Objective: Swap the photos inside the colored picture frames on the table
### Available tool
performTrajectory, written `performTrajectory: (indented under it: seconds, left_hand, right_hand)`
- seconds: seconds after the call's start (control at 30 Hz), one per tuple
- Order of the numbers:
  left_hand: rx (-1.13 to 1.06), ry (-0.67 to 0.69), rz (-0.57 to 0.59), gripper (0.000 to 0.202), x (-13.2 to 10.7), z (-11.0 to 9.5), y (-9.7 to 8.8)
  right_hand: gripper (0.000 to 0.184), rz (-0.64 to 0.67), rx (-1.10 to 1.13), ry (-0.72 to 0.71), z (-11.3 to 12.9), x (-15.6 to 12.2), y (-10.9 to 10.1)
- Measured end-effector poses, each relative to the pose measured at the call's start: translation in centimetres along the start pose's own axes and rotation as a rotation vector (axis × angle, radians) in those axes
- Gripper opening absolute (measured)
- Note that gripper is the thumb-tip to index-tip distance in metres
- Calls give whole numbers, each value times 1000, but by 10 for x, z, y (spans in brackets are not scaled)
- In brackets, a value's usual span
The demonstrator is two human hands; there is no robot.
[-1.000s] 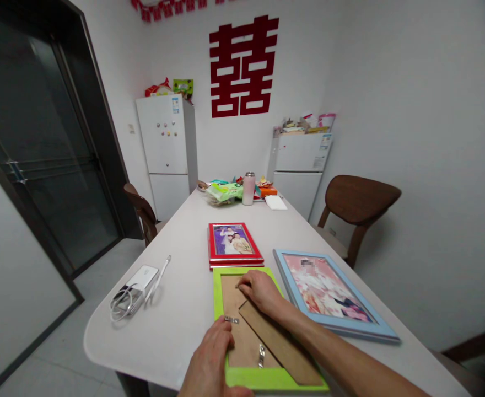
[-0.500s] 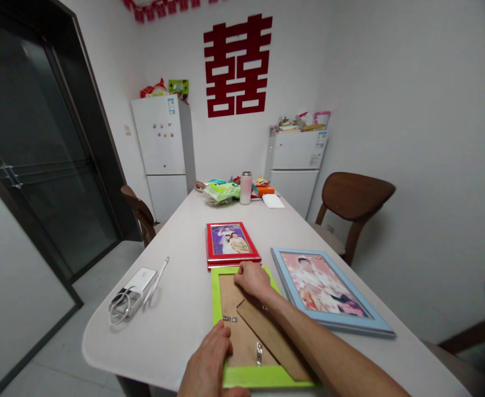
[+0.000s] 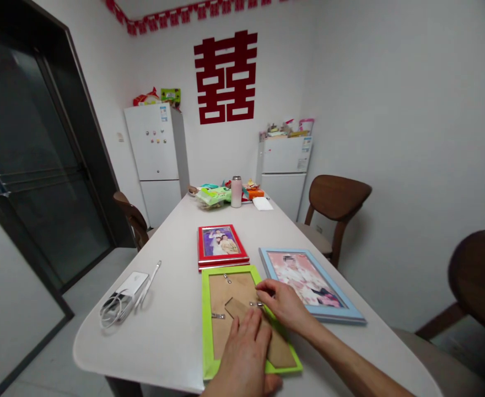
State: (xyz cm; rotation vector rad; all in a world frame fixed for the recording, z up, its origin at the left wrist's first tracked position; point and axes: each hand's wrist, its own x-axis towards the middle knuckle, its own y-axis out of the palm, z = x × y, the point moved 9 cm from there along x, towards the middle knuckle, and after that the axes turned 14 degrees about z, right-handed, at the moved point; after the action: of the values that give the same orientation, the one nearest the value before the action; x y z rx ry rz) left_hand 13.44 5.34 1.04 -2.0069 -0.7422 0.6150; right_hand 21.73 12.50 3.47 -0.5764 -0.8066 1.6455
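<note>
A green picture frame (image 3: 207, 331) lies face down in front of me, showing its brown backboard (image 3: 217, 292). A brown stand leg (image 3: 281, 350) runs slantwise across the back. Small metal clips sit around the board: a top clip (image 3: 227, 278), a left clip (image 3: 218, 316) and a right clip (image 3: 256, 304). My left hand (image 3: 244, 353) rests with stretched fingers on the backboard and stand leg. My right hand (image 3: 284, 306) is at the frame's right edge, thumb and forefinger bent together just above the right clip. Whether they grip it is hidden.
Red photo frames (image 3: 201, 248) lie stacked beyond the green one, and a blue photo frame (image 3: 325, 317) lies to the right. A white charger with cable (image 3: 122, 298) is at left. A pink bottle (image 3: 236, 193) and green bag (image 3: 213, 196) stand far back. Chairs flank the table (image 3: 163, 331).
My right hand has moved from the frame's top edge down to the right clip. My left hand has shifted from the left edge onto the backboard. The top clip now shows.
</note>
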Motion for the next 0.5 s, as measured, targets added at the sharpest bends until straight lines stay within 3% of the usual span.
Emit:
performTrajectory:
  seconds: [0.13,0.3,0.4,0.5]
  left_hand:
    - [0,12,5,85,5,-5,-1]
    - [20,36,-17,81,6,-6,0]
    - [37,38,-28,79,5,-8,-1]
    - [65,37,-65,69,3,-13,-8]
  right_hand:
    - [29,-9,-90,32,-2,-18,-1]
    - [38,-42,-60,60,-2,-38,3]
    - [41,-65,131,78,-6,-47,4]
    - [42,-58,542,188,-19,-53,8]
